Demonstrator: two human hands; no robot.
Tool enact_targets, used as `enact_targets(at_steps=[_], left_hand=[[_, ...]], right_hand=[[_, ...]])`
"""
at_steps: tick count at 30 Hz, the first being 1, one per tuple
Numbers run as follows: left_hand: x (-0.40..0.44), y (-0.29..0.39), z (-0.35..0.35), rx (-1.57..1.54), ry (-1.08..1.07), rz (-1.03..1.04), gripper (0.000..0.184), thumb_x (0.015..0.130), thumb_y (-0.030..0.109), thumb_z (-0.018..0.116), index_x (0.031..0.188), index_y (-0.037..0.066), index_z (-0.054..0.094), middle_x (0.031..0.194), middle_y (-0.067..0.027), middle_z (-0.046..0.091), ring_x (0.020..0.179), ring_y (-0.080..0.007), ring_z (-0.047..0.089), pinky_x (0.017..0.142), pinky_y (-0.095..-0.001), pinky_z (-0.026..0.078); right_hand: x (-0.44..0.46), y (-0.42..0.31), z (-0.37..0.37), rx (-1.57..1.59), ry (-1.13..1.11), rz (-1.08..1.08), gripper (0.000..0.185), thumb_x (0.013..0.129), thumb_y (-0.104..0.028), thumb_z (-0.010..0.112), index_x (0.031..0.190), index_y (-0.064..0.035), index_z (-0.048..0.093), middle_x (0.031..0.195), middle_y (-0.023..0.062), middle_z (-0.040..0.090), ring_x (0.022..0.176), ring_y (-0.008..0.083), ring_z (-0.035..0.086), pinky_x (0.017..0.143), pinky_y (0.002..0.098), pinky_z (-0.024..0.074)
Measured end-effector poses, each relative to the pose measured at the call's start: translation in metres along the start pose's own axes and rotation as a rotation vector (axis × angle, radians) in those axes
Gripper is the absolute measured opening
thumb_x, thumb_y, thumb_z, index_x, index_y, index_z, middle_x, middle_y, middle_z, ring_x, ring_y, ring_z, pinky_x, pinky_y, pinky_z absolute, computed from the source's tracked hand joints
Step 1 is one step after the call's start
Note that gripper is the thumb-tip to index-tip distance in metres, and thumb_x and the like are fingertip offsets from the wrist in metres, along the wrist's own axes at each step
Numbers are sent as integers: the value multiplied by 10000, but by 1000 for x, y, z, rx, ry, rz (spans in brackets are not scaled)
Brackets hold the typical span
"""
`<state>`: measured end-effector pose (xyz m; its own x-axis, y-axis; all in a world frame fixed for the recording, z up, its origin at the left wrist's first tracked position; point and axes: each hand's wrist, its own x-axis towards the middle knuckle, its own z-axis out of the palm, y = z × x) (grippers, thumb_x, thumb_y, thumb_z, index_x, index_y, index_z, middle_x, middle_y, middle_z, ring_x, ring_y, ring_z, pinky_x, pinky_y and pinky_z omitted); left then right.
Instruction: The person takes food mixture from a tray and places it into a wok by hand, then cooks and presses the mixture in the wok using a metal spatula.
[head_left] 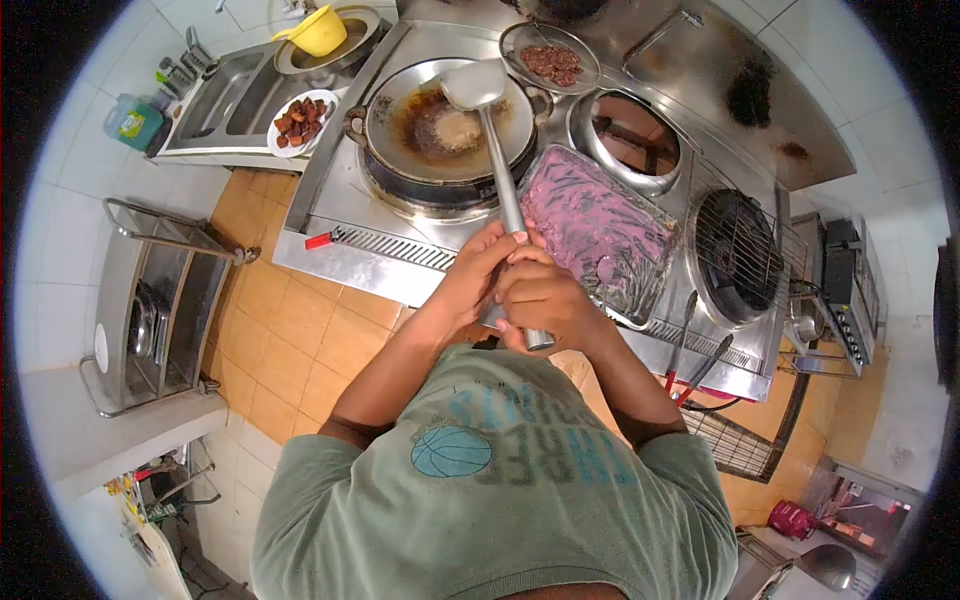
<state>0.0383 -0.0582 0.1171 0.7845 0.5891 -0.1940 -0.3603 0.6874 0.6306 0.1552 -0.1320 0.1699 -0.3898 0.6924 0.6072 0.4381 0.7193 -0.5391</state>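
Note:
Both my hands are closed round the long metal handle of a wok spatula (503,170), one beside the other in front of my shirt. My left hand (477,268) grips from the left side, its thumb along the handle. My right hand (545,290) wraps the lower part, and the handle's end sticks out below it. The broad spatula blade is over the far side of a wok (395,150). Inside the wok, a pale brownish patch (457,132) lies at the bottom, with darker brown staining around it.
A tray of purplish coated strips (600,225) sits right of the wok. Behind it are a strainer with reddish-brown bits (550,65) and a steel pot (660,182). Tongs (682,340) lie at the front right. Left stand a plate of browned chunks (300,122) and a sink (215,105).

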Motion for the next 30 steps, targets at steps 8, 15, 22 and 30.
enact_targets(at_steps=[8, 15, 22, 30], left_hand=[[6, 15, 11, 44, 7, -9, 168, 917, 175, 509, 958, 27, 579, 894, -69, 634, 787, -124, 613, 690, -253, 498], [15, 3, -27, 219, 92, -49, 139, 905, 178, 535, 919, 44, 567, 808, -28, 612, 708, -94, 587, 612, -227, 472], [12, -16, -52, 166, 91, -62, 148, 905, 204, 542, 926, 58, 550, 777, -4, 591, 665, -63, 555, 568, -205, 448], [17, -26, -68, 172, 40, -51, 146, 908, 188, 528, 976, 58, 530, 799, 1, 581, 678, -63, 545, 584, -202, 450]], right_hand=[[9, 13, -12, 135, 122, 31, 178, 617, 37, 610, 557, -56, 471, 604, 38, 524, 643, 210, 577, 805, 384, 414], [-11, 34, 29, 100, 210, 30, 165, 625, 41, 604, 552, -46, 483, 590, 54, 515, 644, 218, 572, 791, 384, 413], [-23, 40, 52, 130, 233, 62, 172, 650, 32, 619, 573, -39, 483, 618, 80, 524, 645, 243, 550, 750, 380, 414], [-28, 44, 59, 147, 238, 105, 177, 638, 29, 633, 578, -32, 478, 620, 89, 522, 652, 248, 546, 747, 369, 418]])
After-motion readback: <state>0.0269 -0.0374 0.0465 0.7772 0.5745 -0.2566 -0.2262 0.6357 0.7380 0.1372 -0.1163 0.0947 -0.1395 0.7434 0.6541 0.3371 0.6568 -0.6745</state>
